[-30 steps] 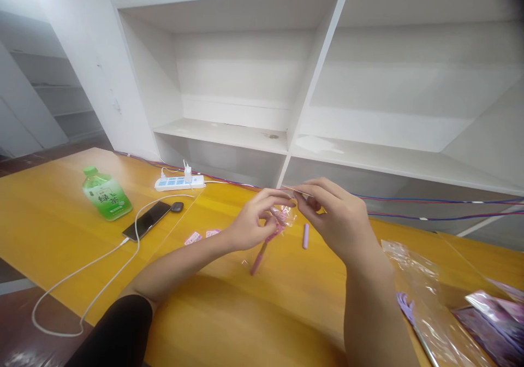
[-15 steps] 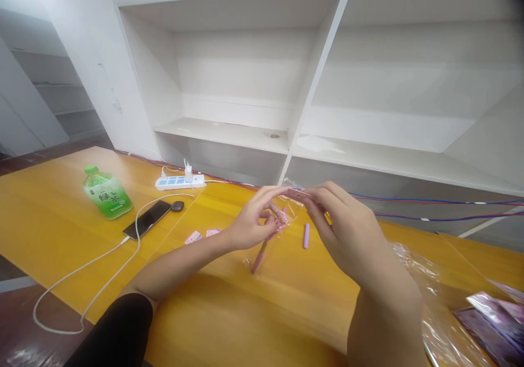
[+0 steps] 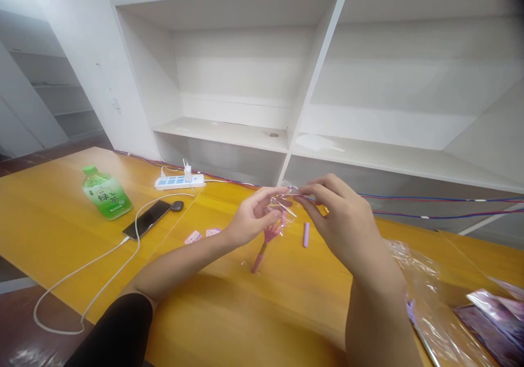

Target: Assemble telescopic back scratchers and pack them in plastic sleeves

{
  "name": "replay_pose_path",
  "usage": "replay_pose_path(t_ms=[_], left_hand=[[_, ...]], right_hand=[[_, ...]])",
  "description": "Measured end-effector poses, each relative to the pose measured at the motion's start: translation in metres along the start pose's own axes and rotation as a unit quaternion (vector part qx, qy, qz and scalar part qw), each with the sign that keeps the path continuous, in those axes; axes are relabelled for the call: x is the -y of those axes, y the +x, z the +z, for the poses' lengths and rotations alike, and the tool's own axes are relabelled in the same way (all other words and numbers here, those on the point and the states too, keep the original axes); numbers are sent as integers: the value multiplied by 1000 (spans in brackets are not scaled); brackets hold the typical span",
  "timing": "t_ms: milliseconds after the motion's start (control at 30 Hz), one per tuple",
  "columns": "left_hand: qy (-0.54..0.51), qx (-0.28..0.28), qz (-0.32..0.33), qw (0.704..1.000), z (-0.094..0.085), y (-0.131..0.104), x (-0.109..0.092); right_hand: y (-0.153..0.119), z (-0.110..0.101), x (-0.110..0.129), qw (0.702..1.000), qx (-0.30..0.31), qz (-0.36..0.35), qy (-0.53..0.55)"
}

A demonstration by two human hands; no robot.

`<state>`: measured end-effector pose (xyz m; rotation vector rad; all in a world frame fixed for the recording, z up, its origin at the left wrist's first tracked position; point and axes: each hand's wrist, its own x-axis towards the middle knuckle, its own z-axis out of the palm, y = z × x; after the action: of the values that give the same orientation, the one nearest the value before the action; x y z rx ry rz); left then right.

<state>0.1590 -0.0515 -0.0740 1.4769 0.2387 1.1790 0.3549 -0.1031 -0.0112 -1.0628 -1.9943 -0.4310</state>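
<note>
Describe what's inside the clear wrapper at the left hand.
A stick with a pink hand-shaped head shows through the clear wrapper. The left hand covers part of its top.

On the table (image 3: 53, 192), at left, we see 1 green bottle (image 3: 107, 195) and, right of it, 1 phone (image 3: 146, 219) plugged into a white cable (image 3: 67, 334), just beside 1 black object (image 3: 177, 206). Farther back lies 1 power strip (image 3: 179, 182), near white shelves (image 3: 229, 133).

Upper-left glare, dark upper-right corner.
</note>
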Motion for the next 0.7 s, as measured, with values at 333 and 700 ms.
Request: replay_pose_path(t_ms=[333, 700], left_hand=[[-15, -48, 14, 999, -1, 2, 10], [-5, -49, 9, 999, -5, 1, 8]], right_hand=[[0, 3, 4, 994, 39, 56, 80], [1, 0, -2, 993, 40, 78, 77]])
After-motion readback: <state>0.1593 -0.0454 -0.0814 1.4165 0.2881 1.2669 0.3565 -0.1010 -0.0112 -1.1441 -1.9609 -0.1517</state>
